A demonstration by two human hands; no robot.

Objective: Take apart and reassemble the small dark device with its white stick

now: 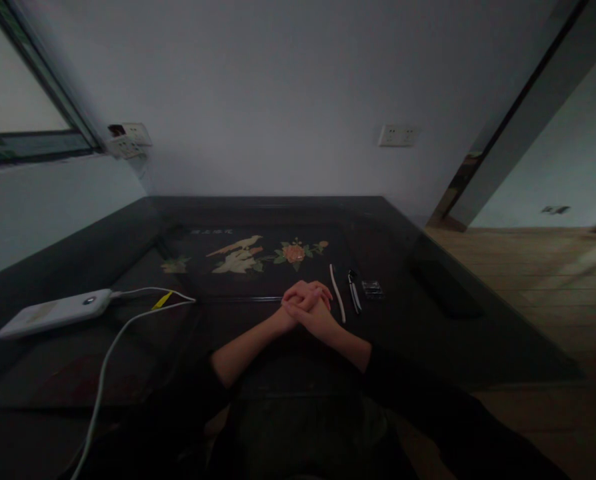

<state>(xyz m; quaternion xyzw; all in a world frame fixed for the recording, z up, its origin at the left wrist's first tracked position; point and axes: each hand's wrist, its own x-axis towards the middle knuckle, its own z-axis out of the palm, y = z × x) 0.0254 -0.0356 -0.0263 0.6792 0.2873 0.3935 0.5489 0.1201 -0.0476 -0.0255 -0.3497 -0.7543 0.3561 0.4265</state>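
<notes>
My left hand [289,318] and my right hand [322,319] are clasped together, fingers interlaced, on the dark tabletop [258,212] near its front edge. Some fingers of each are hidden by the other. Just right of them lies a thin pale strip [337,293], slightly curved, apart from the hands. Beside the strip is a slim hand tool with light handles and a dark head [354,293], perhaps pliers; the dim light hides its exact kind. A small clear pack with dark contents [373,289] sits to the right of the tool.
A white power bank [61,313] lies at the left, with a white cable [103,373] and a yellow tag [162,300]. A dark flat rectangular object [445,288] rests at the right. Wall sockets [397,135] are behind the table.
</notes>
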